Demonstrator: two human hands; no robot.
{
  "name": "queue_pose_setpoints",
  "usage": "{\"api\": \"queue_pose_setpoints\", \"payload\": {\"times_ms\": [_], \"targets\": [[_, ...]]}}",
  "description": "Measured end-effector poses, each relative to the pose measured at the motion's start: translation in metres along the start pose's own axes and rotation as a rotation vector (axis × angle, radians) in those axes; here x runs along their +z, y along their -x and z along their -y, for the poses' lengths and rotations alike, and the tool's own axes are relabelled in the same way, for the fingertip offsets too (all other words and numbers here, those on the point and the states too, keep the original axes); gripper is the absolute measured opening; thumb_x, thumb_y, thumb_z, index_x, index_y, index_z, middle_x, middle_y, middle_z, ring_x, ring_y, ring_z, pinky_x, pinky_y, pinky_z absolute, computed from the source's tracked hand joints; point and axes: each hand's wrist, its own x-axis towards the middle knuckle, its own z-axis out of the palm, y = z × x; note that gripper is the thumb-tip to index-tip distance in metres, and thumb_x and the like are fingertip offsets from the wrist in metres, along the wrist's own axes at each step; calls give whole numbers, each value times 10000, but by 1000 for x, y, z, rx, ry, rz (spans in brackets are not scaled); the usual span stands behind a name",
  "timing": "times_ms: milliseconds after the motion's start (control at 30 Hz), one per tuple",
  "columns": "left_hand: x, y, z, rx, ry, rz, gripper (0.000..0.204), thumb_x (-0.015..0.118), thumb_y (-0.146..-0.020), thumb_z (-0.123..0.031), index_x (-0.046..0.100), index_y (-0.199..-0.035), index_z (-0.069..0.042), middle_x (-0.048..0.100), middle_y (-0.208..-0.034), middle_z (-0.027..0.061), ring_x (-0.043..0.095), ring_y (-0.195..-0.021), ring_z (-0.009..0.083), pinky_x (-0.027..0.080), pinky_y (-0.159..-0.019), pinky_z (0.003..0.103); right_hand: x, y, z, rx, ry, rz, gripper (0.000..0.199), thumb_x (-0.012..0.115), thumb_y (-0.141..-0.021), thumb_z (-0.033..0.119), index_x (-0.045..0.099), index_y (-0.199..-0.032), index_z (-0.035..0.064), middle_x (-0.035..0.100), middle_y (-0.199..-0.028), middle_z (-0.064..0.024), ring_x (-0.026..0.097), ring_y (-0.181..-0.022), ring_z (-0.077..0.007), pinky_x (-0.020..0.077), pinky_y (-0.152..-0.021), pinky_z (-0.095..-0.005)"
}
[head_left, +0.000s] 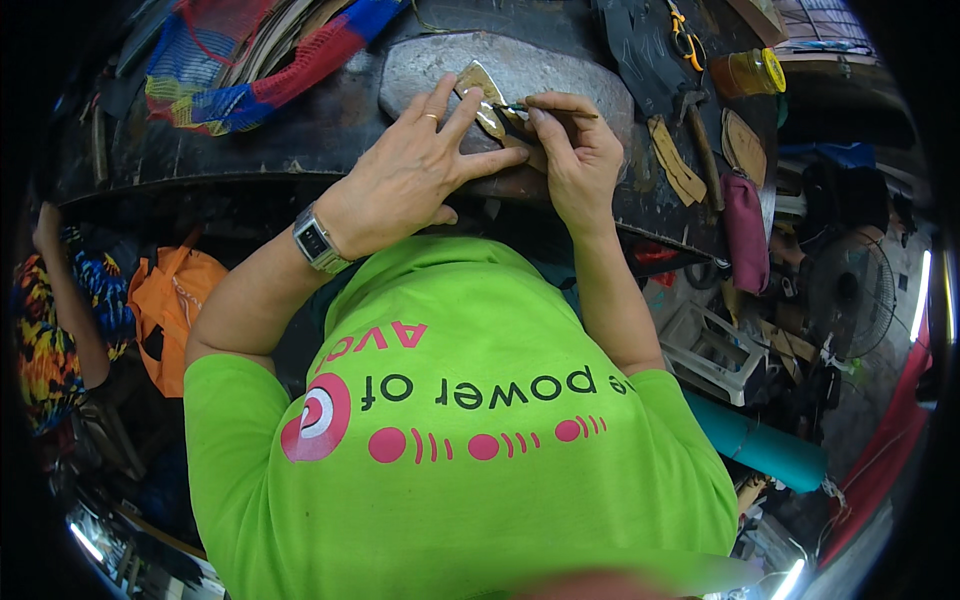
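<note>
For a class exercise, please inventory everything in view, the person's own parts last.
Table: one, dark, top centre
Slab: one, grey, on table
Workpiece: one, brown, on slab
Thin tool: one, dark green, at workpiece
Net bag: one, multicoloured, upper left
Scissors: one, orange-handled, upper right
Jar: one, amber, upper right
Hammer: one, brown-handled, table's right
Cutouts: several, tan, table's right
Pouch: one, maroon, table edge
Bag: one, orange, left
Fan: one, grey, right
Roll: one, teal, lower right
Shirt: one, green, on person
Left hand: one, on workpiece
Right hand: one, holding thin tool
</note>
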Motion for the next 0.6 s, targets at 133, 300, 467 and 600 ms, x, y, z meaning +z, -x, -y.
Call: {"api": "queue_pose_setpoints", "payload": {"times_ms": [133, 300, 467, 600], "targets": [[1, 0, -1, -22, 53, -3, 1020, 927, -663, -277, 461, -1565, -377, 282, -1641, 249, 303, -1512, 455, 304, -1246, 518, -2, -1, -4, -48, 29, 31, 135, 654, -980, -28, 700, -1106, -5, 743, -1009, -68, 706, -948, -114, 561, -820, -251], [1, 0, -1, -11, 10, -4, 1001, 913, -687, -325, 446, -1571, -381, 343, -1613, 260, 325, -1496, 463, 302, -1238, 516, -16, -1, 4, -135, 215, 126, 152, 659, -955, -59, 710, -1086, -2, 719, -1008, -78, 691, -939, -129, 549, -829, -259], [2, 0, -1, -7, -25, 2, 1012, 905, -703, -355, 416, -1589, -381, 382, -1594, 269, 332, -1491, 465, 293, -1239, 517, -28, 7, 16, -121, 316, 221, 151, 629, -979, -76, 689, -1111, -33, 701, -1064, -67, 667, -1028, -131, 532, -923, -262], [2, 0, -2, -22, 7, -20, 1014, 915, -679, -280, 447, -1573, -378, 340, -1605, 242, 334, -1491, 444, 316, -1235, 504, -24, 10, 16, -79, 292, 190, 138, 626, -978, -74, 688, -1094, -31, 703, -1064, -71, 666, -1017, -130, 525, -928, -267]]}}
